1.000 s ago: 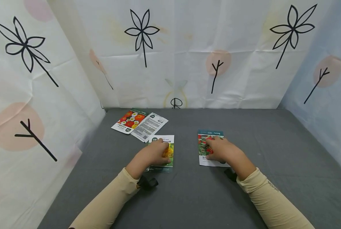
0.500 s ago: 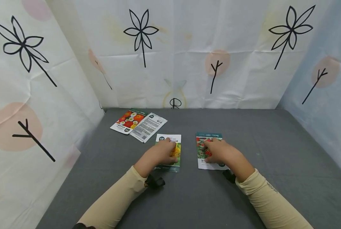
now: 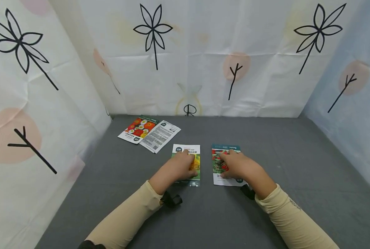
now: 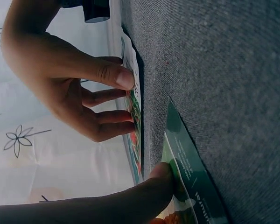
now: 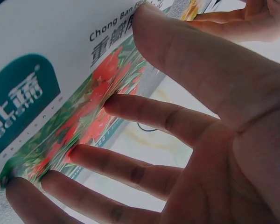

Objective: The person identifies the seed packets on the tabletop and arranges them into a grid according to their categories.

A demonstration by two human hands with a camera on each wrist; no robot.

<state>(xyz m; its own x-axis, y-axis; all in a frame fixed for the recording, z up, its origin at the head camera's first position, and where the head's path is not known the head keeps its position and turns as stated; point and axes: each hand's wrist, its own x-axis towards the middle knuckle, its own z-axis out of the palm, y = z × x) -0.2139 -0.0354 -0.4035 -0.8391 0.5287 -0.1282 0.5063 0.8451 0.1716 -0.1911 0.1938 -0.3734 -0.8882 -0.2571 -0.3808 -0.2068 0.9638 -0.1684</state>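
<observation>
Head view bright; soft shadows on tabletop (image 3: 208, 218); left wrist view dim; backdrop (image 5: 163, 147) washed out in right wrist view.

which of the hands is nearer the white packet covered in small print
Left. The left hand is nearer the person and right of the white packet; the right hand is farther right.

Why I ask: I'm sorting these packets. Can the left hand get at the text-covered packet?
Probably yes: nothing stands between the left hand and the text-covered packet, though the hand is on the yellow-flowered packet.
</observation>
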